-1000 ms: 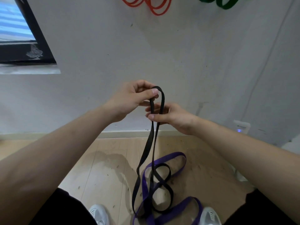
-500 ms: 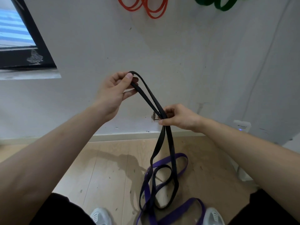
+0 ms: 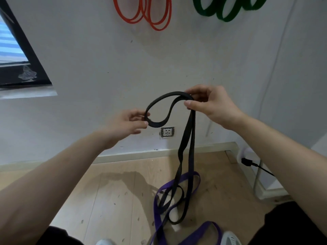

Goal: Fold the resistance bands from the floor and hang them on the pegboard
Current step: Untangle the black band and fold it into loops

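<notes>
I hold a black resistance band (image 3: pixel 187 144) in front of the white wall. My right hand (image 3: pixel 210 105) pinches it where two strands hang down to the floor. From that pinch a short loop runs left, and my left hand (image 3: pixel 129 124) holds its end between thumb and fingers. The band's lower part lies coiled on the wooden floor over a purple band (image 3: pixel 178 184). An orange band (image 3: pixel 154 16) and a green band (image 3: pixel 224 11) hang folded high on the wall at the top edge; what holds them is out of view.
A wall socket (image 3: pixel 167 132) sits low on the wall between my hands. A dark-framed window (image 3: pixel 19 55) is at the left. A black cable (image 3: pixel 254 165) and a white base stand at the right. My white shoes (image 3: pixel 230 238) are at the bottom edge.
My right hand has risen and moved right with the band. My left hand has dropped lower, so the short loop now sags between the two hands instead of slanting up to the left.
</notes>
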`<state>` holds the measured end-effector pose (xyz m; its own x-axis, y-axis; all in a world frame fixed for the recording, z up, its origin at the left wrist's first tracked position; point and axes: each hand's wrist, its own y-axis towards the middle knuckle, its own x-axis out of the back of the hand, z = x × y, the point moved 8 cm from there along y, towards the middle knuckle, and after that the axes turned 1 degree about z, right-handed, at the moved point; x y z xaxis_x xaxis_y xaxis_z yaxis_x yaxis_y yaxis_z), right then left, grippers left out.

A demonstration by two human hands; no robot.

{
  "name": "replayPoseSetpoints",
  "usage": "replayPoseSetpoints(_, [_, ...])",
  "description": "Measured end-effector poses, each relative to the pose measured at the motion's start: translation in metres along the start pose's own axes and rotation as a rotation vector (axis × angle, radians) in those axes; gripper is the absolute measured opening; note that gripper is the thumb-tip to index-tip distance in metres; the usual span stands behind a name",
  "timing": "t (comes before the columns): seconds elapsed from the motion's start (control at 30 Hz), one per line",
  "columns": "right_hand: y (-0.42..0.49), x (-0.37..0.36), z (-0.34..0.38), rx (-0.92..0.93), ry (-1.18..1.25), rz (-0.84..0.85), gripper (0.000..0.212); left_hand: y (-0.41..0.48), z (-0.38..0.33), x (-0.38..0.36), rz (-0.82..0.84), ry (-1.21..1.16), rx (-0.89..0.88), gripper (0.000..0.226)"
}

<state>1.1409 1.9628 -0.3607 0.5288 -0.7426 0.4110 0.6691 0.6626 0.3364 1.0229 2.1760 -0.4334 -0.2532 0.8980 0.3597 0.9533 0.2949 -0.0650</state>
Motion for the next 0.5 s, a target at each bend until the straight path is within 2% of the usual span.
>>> replayPoseSetpoints(0.13, [-0.005, -0.008, 0.011, 0.066, -0.148, 0.070, 0.023, -0.004, -0.030, -0.015, 0.009, 0.019, -0.135, 0.063])
replayPoseSetpoints(0.23, [-0.010, -0.022, 0.011, 0.069, -0.196, 0.155, 0.025, -0.006, -0.040, -0.037, 0.091, 0.270, -0.228, 0.072])
replayPoseSetpoints(0.3, [-0.012, -0.029, 0.009, 0.060, -0.204, 0.198, 0.022, -0.004, -0.043, -0.040, 0.011, 0.386, -0.280, 0.081])
replayPoseSetpoints(0.4, [-0.012, -0.032, 0.003, 0.042, -0.242, 0.237, 0.021, -0.005, -0.048, -0.024, -0.164, 0.321, -0.298, 0.100])
replayPoseSetpoints(0.5, [-0.015, -0.033, -0.003, 0.018, -0.249, 0.247, 0.021, -0.008, -0.049, -0.020, -0.170, 0.430, -0.344, 0.099])
